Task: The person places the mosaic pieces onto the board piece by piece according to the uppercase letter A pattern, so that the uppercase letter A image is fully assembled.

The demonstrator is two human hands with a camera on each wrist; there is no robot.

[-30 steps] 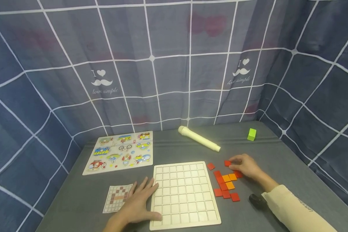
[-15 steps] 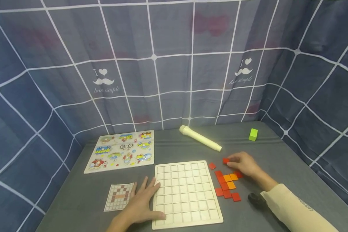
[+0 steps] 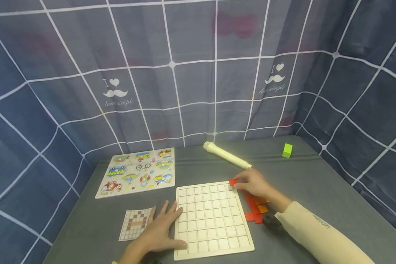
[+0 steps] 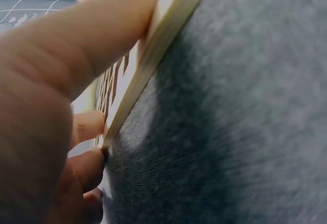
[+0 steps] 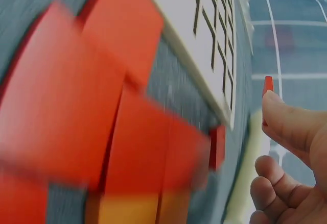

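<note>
My right hand [image 3: 255,183] pinches a small red square tile [image 3: 232,182] between thumb and fingertips, over the far right corner of the pale gridded board [image 3: 212,222]. In the right wrist view the pinched red tile [image 5: 267,84] stands on edge, raised above the board. My left hand [image 3: 158,231] rests with spread fingers along the board's left edge. Its thumb [image 4: 97,35] lies over the board's near rim. Several red tiles [image 3: 252,205] and orange tiles [image 3: 262,208] lie right of the board, partly hidden by the right hand and forearm.
A printed grid card [image 3: 135,224] lies left of the board, partly behind the left hand. Farther back are a vehicle puzzle board [image 3: 136,174], a pale microphone-shaped stick [image 3: 227,154] and a green block [image 3: 287,150]. A patterned curtain [image 3: 194,84] encloses the table's back and sides.
My right hand has carried the red tile leftward from beyond the loose tiles to the board's far right corner. My left hand stays on the board's left edge.
</note>
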